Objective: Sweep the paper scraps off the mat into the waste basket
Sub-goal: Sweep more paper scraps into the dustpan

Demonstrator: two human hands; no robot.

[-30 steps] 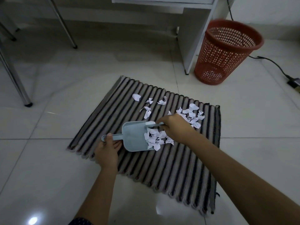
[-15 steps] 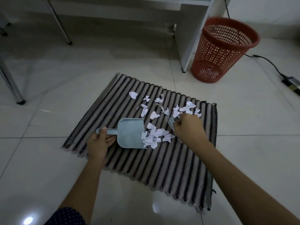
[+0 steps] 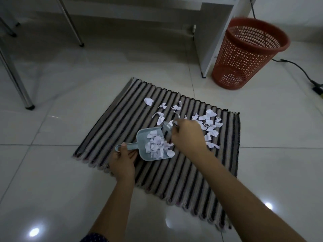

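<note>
Presently my left hand (image 3: pixel 122 163) grips pale-blue plastic dustpan (image 3: pixel 148 145) w/ white paper scraps (image 3: pixel 157 145); right hand (image 3: pixel 187 135) clamps small brush (image 3: pixel 167 128) on striped woven mat (image 3: pixel 174 172).

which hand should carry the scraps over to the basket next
Left. The left hand already grips the dustpan loaded with scraps; the right hand holds the small brush.

Glossy white tiled floor (image 3: pixel 52 172), ceiling-light glare seen at 7 and 5 o'clock. White desk panel (image 3: pixel 216 37) stood on the floor at 1 o'clock. Chrome legs: one (image 3: pixel 17 79) at 9 o'clock, one (image 3: pixel 73 23) at 11. Black cable (image 3: pixel 297 67) run across the tiles at 2 o'clock to a plug (image 3: pixel 318 88) at the frame edge.
</note>
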